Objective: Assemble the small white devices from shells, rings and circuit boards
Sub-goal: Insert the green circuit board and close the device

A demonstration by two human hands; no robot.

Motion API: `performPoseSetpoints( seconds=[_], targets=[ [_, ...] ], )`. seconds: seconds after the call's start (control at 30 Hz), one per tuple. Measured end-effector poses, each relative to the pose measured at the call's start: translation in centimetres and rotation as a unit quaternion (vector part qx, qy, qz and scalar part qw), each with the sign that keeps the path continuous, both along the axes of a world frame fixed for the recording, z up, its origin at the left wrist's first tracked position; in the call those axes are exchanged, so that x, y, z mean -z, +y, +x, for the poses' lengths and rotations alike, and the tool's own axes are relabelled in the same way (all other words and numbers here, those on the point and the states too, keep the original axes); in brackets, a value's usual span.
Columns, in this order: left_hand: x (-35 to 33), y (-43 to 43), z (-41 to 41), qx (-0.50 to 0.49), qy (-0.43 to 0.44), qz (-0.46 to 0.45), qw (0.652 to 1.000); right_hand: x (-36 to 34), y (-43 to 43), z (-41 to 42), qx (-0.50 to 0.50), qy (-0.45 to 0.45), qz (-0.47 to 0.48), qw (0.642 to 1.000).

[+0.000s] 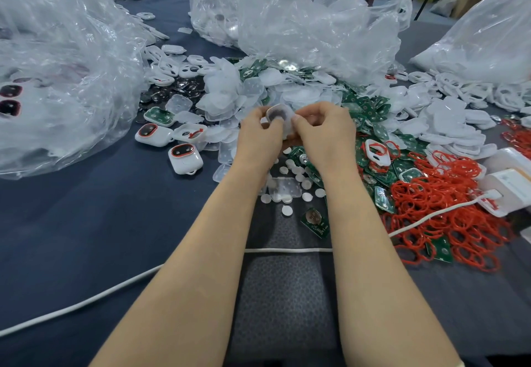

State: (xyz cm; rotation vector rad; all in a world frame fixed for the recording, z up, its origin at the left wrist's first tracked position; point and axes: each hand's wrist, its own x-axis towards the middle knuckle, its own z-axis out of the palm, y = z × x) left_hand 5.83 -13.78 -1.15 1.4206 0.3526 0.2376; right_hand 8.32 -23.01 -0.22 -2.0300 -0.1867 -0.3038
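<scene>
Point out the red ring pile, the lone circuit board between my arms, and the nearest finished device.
red ring pile (425, 194): head view, middle of heap
lone circuit board (313, 217): head view, round metal disc
finished device (186, 163): head view, white shell body

Over the middle of the tabletop my left hand and right hand meet on one shell. Behind them lies the shell heap, with bags beyond along the far edge. Devices sit left, circuit boards and rings right, and a cable lies nearest me.
</scene>
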Motion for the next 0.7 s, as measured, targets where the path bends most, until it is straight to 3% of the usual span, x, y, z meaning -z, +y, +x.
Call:
performPoseSetpoints(
  seconds=[0.2, 0.5, 0.7],
  targets=[
    [0.21, 0.06, 0.06, 0.004, 0.007, 0.060, 0.998, 0.42, 0.39, -0.15, 0.030, -0.037, -0.042, 0.998],
    [0.24, -0.01, -0.03, 0.002, 0.003, 0.013, 1.000, 0.21, -0.11, 0.49, 0.012, 0.033, 0.056, 0.998],
    [0.34, 0.00, -0.05, 0.007, -0.002, 0.011, 1.000, 0.63, 0.02, 0.65, 0.003, 0.019, 0.027, 0.999]
  ],
)
